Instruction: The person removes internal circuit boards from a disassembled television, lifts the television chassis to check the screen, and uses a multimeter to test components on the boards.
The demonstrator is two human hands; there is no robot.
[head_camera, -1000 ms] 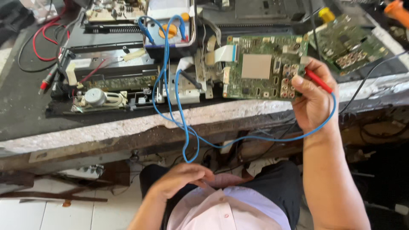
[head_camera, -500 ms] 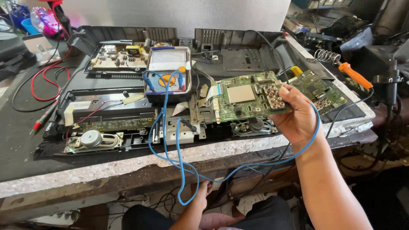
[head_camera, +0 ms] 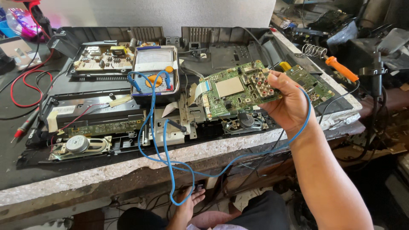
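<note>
My right hand (head_camera: 290,104) is shut on the right edge of a green circuit board (head_camera: 236,90) and holds it tilted above the open black television chassis (head_camera: 106,113). A flat ribbon cable hangs from the board's left side. A blue lead (head_camera: 164,142) runs from the analog multimeter (head_camera: 154,72) down over the bench edge and back up behind my right wrist. My left hand (head_camera: 189,203) is low under the bench edge, fingers apart, beside the bottom loop of the blue lead.
A brown power board (head_camera: 102,57) lies at the chassis's back left and an oval speaker (head_camera: 77,145) at its front left. A red probe (head_camera: 24,127) and red wire lie at far left. A second green board (head_camera: 310,84) and an orange-handled tool (head_camera: 341,69) are at right.
My right hand has lifted the green board off the chassis and tilted it up. The view has swung upward. My left hand has moved from my lap toward the hanging blue lead.
</note>
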